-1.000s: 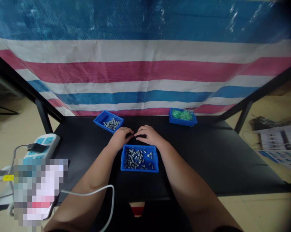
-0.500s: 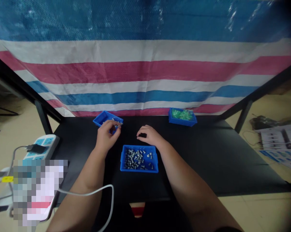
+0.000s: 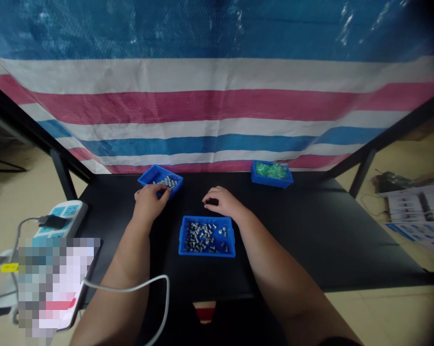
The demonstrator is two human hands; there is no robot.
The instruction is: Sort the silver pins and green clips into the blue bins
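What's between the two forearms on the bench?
In the head view, a blue plastic tray of loose metal fasteners sits between the left forearm and right forearm, on the black tabletop.

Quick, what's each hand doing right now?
Left hand: half-curled at the rim of a blue bin; can't tell if it holds anything.
Right hand: closed, fingers curled on a small dark object.

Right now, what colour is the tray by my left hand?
The tray is bright blue, shown best in the head view.
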